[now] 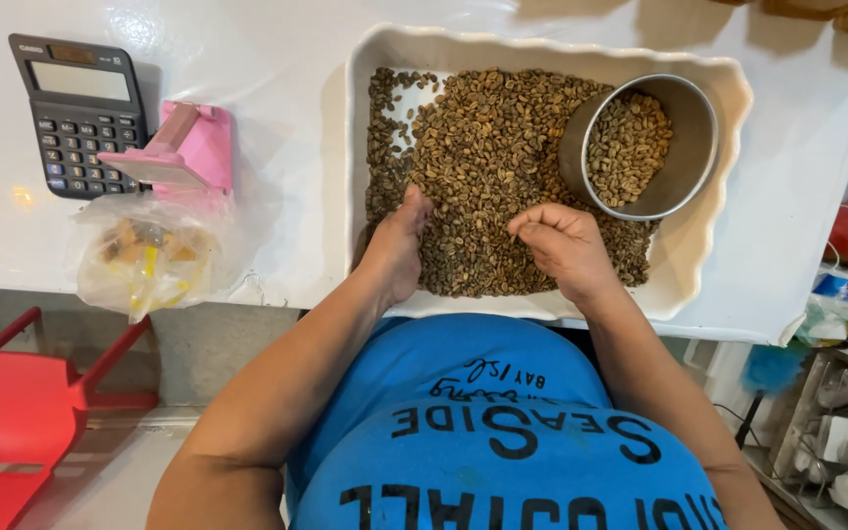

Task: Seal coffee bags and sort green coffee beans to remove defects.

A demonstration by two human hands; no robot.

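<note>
A white rectangular tray [709, 265] on the white table holds a spread of brownish-green beans [483, 147]. A round metal tin [691, 118] lies tilted in the tray's right end with more beans inside. My left hand [397, 245] rests edge-on in the beans at the tray's near side, fingers together and pointing away. My right hand [561, 245] hovers over the beans with its fingers curled in, pinched as if around a few beans; what it holds is hidden.
A dark calculator [79, 113] and a pink stand [184, 152] sit at the left of the table, with a clear plastic bag [144, 255] near the edge. A red chair [22, 412] stands lower left. Cluttered shelves [836, 412] are at the right.
</note>
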